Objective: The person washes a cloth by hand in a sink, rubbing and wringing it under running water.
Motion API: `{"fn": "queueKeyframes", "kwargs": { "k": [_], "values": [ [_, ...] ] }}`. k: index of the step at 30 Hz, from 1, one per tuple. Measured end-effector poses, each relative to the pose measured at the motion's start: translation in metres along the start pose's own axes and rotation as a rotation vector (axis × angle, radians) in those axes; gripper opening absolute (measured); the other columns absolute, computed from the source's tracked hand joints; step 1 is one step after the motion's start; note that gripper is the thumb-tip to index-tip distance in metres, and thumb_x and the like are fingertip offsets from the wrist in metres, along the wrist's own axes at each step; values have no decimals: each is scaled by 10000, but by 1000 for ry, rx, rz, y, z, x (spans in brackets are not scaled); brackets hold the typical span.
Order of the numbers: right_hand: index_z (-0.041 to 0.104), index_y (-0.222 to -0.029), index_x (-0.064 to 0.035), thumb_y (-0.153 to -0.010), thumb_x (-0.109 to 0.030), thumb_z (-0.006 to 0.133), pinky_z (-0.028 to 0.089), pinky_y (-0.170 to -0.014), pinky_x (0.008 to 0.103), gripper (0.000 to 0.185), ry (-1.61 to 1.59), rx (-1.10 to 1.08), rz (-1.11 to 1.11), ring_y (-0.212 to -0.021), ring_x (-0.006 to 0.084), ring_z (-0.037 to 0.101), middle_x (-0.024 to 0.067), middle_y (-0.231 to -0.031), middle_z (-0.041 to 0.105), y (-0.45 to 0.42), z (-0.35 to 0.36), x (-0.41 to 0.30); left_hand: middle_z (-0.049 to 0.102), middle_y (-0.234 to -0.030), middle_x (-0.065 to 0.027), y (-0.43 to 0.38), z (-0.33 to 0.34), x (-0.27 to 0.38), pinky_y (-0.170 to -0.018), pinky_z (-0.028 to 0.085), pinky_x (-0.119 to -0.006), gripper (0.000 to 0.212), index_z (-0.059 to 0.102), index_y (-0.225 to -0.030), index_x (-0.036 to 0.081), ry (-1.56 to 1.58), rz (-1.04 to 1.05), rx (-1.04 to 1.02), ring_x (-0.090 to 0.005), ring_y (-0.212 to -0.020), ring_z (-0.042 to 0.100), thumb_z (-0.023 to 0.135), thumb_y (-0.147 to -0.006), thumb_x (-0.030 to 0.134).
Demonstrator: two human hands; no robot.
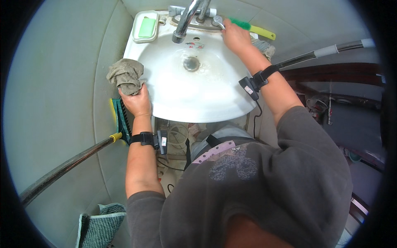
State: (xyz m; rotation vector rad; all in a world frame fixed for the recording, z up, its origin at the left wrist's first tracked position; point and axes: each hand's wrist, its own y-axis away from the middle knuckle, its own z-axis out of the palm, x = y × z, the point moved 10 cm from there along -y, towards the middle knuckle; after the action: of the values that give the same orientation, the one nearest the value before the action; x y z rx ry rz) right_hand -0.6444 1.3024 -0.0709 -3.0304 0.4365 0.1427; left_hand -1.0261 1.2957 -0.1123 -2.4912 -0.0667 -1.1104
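A crumpled grey-brown cloth (126,74) is gripped in my left hand (136,100), beside the left rim of the white washbasin (173,102). At the back right of the basin, my right hand (235,36) has its fingers on the metal tap handle (219,21). The chrome faucet spout (183,23) arches over the bowl. Some water lies around the metal drain (191,64); I cannot tell whether any is running from the spout.
A soap dish (134,29) with a green soap bar (147,27) sits back left. Behind my right hand lies a green-bristled brush (263,32). A long-handled floor brush (121,116) leans at the left wall. A metal pole (299,59) stretches to the right.
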Motion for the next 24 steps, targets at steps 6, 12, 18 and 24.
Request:
{"fn": "queueKeyframes", "kwargs": {
  "k": [6, 12, 18, 24],
  "values": [
    [364, -1098, -106, -786, -86, 400, 444, -643, 410, 315, -18, 91, 24, -766, 330, 553, 170, -848, 542, 6, -4, 3, 491, -964, -289, 2, 2, -1, -798, 389, -406, 722, 332, -1077, -146, 38, -19, -2, -406, -885, 490, 683, -584, 248],
    [420, -1046, -107, -791, -113, 430, 448, -634, 400, 255, -92, 225, -82, -750, 320, 555, 167, -846, 535, 11, -23, -10, 535, -914, -220, 4, -6, 7, -742, 414, -366, 551, 418, -993, -75, -21, 58, 85, -333, -830, 532, 692, -600, 197],
    [505, -892, -21, -843, -145, 425, 465, -651, 278, 156, -1434, -667, 251, -754, 194, 571, 97, -805, 566, 63, 82, -91, 529, -931, -224, 4, -5, 5, -748, 411, -374, 593, 398, -1019, -81, -63, 13, 60, -344, -850, 524, 695, -596, 209],
    [506, -900, -17, -848, -150, 433, 470, -654, 256, 160, -1817, -930, 615, -759, 175, 569, 89, -808, 563, 95, 137, -151, 504, -954, -246, 0, -1, 7, -791, 386, -407, 650, 383, -1052, -79, 33, 12, 25, -390, -879, 489, 691, -565, 220]
  ]
}}
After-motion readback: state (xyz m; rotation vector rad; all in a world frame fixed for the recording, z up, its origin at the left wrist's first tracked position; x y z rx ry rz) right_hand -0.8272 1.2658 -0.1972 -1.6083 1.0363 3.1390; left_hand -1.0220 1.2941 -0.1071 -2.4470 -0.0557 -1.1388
